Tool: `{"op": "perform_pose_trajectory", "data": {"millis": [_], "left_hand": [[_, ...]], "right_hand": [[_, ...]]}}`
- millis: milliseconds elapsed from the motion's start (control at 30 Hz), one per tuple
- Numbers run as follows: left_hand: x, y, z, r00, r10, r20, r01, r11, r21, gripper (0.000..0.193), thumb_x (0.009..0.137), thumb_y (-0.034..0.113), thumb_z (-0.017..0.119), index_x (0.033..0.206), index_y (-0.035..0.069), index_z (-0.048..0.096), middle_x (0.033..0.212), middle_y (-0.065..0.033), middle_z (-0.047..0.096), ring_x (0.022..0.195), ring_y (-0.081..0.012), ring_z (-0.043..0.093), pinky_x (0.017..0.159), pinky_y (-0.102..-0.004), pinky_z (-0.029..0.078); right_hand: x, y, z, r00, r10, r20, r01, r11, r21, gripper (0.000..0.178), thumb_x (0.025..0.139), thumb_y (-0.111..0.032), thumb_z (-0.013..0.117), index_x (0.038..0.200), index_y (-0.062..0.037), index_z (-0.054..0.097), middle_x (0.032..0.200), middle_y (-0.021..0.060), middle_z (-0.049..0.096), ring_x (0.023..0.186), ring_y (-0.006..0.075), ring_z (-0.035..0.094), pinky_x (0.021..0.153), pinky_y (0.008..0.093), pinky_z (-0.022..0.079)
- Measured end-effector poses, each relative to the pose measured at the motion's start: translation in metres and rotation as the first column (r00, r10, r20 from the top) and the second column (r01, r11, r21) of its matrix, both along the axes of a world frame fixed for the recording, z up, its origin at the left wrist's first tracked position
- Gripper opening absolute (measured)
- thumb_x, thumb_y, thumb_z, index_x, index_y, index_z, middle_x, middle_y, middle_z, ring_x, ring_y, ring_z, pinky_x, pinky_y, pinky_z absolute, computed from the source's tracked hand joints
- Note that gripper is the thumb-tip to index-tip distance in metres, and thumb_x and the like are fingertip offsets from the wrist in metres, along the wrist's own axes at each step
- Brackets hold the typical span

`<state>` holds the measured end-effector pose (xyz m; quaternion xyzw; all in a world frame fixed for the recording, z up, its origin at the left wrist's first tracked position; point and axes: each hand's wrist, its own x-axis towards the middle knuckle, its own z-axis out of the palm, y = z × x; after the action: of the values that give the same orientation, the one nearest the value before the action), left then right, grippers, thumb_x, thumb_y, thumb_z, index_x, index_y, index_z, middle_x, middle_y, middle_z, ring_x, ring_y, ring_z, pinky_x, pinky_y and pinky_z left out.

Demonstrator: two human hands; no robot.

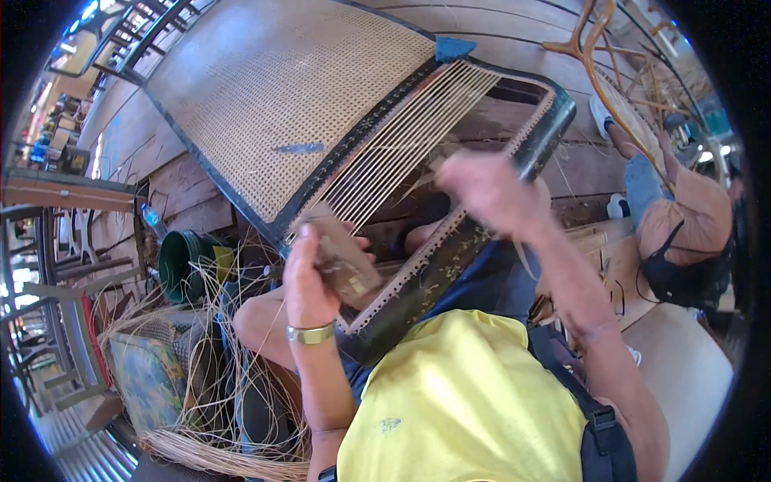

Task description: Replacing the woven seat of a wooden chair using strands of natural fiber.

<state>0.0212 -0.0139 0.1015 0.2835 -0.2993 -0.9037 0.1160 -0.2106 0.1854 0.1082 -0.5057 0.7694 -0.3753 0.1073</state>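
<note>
A dark chair frame with small holes along its inner edge lies across my lap. Pale parallel cane strands span part of its opening, and woven cane fills the larger panel beyond. My left hand, with a watch at the wrist, grips a worn brown wooden block at the near left corner of the strands. Over the frame's right side is my right hand, its fingers closed and smeared by motion. Whatever it holds cannot be made out. A thin pale strip hangs below that hand.
Loose cane strands spill over the left side near a dark green bucket. A blue piece sits at the frame's far corner. Another person sits at the right beside a curved wooden frame. Plank flooring lies behind.
</note>
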Motion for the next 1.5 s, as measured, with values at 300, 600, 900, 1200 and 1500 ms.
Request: {"op": "perform_pose_trajectory", "data": {"millis": [300, 600, 900, 1200, 1500], "left_hand": [[0.097, -0.079, -0.026, 0.840, 0.540, 0.051, -0.537, 0.842, -0.057, 0.037, 0.099, 0.031, 0.056, 0.122, 0.002, 0.057, 0.114, -0.0158, 0.064, 0.105, -0.0307, 0.063, 0.095, -0.0512, 0.052], [0.217, -0.105, 0.010, 0.467, 0.882, -0.054, -0.850, 0.432, -0.301, 0.042, 0.100, 0.033, 0.058, 0.132, 0.006, 0.054, 0.124, -0.0113, 0.064, 0.113, -0.0247, 0.060, 0.099, -0.0428, 0.048], [0.313, -0.140, 0.047, 0.180, 0.981, -0.071, -0.912, 0.140, -0.386, 0.046, 0.098, 0.035, 0.062, 0.135, 0.010, 0.054, 0.125, -0.0101, 0.064, 0.112, -0.0287, 0.062, 0.097, -0.0475, 0.050], [0.486, -0.240, 0.106, -0.425, 0.863, 0.272, 0.617, 0.496, -0.611, 0.061, 0.086, 0.043, 0.070, 0.132, 0.005, 0.059, 0.133, -0.0184, 0.062, 0.122, -0.0273, 0.060, 0.100, -0.0367, 0.047], [0.435, -0.400, -0.022, 0.521, 0.558, 0.646, 0.163, 0.678, -0.717, 0.070, 0.081, 0.037, 0.067, 0.137, -0.002, 0.051, 0.098, -0.0127, 0.069, 0.078, -0.0214, 0.063, 0.070, -0.0352, 0.050]], "right_hand": [[-0.084, 0.086, 0.041, 0.806, -0.567, 0.171, 0.519, 0.815, 0.257, 0.066, 0.092, -0.012, 0.057, 0.154, -0.0133, 0.035, 0.069, -0.0035, 0.053, 0.059, 0.0052, 0.046, 0.053, 0.0229, 0.039], [-0.154, 0.215, 0.001, 0.547, -0.488, 0.680, 0.708, 0.704, -0.065, 0.041, 0.102, -0.022, 0.057, 0.138, -0.0023, 0.051, 0.094, -0.0007, 0.057, 0.068, 0.0044, 0.045, 0.055, 0.0173, 0.037], [-0.133, 0.233, -0.084, 0.259, -0.553, 0.792, 0.746, 0.635, 0.199, 0.027, 0.101, -0.031, 0.058, 0.118, -0.0101, 0.054, 0.089, -0.0024, 0.057, 0.060, 0.0015, 0.044, 0.048, 0.0159, 0.034], [-0.115, 0.207, -0.084, 0.362, -0.551, 0.751, 0.629, 0.739, 0.239, 0.016, 0.102, -0.030, 0.058, 0.105, -0.0142, 0.055, 0.081, -0.0036, 0.054, 0.054, 0.0013, 0.043, 0.042, 0.0163, 0.031], [-0.061, 0.160, -0.022, 0.275, -0.512, 0.814, 0.569, 0.769, 0.291, 0.028, 0.098, -0.029, 0.062, 0.121, -0.0134, 0.062, 0.094, -0.0075, 0.058, 0.079, 0.0035, 0.049, 0.063, 0.0183, 0.036]]}}
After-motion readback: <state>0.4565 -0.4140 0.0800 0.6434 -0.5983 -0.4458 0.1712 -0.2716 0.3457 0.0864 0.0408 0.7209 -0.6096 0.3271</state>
